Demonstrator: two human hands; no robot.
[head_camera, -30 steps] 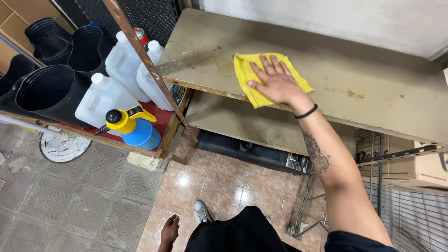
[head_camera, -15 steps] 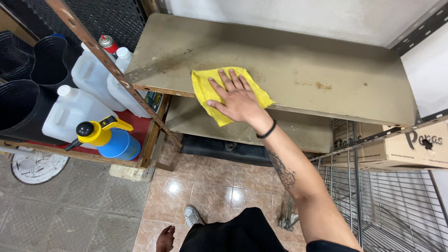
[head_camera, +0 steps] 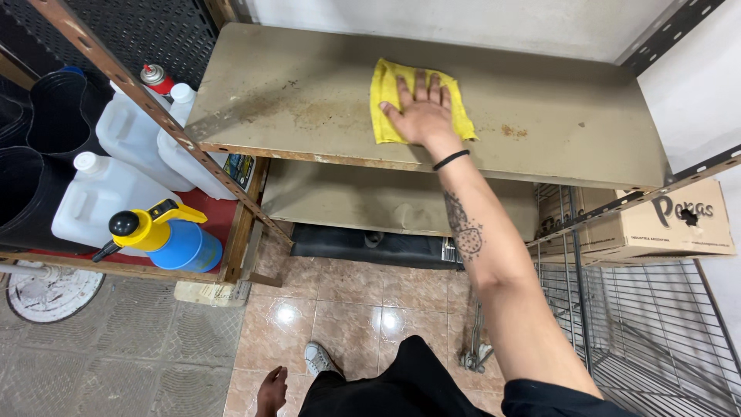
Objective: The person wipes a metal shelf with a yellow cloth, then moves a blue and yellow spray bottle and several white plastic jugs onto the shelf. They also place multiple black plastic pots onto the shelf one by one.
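My right hand (head_camera: 421, 108) lies flat, fingers spread, on a yellow cloth (head_camera: 386, 116) and presses it onto the top of a beige metal shelf (head_camera: 293, 108). The cloth sits near the middle of the shelf, toward the back wall. Rusty stains (head_camera: 509, 131) mark the shelf just right of the cloth, and a dusty streak runs to its left. My left hand (head_camera: 272, 390) hangs low beside my leg at the bottom edge, holding nothing, its fingers loosely curled.
A lower beige shelf (head_camera: 370, 201) sits beneath. Left, a red shelf carries white jugs (head_camera: 100, 201), a blue and yellow pump sprayer (head_camera: 170, 239) and black pots (head_camera: 38, 116). A cardboard box (head_camera: 664, 224) and wire racks (head_camera: 648, 332) stand at right. Tiled floor below.
My right hand has slid the yellow cloth across the shelf top, away from the front edge and toward the back wall. The camera view has shifted as well.
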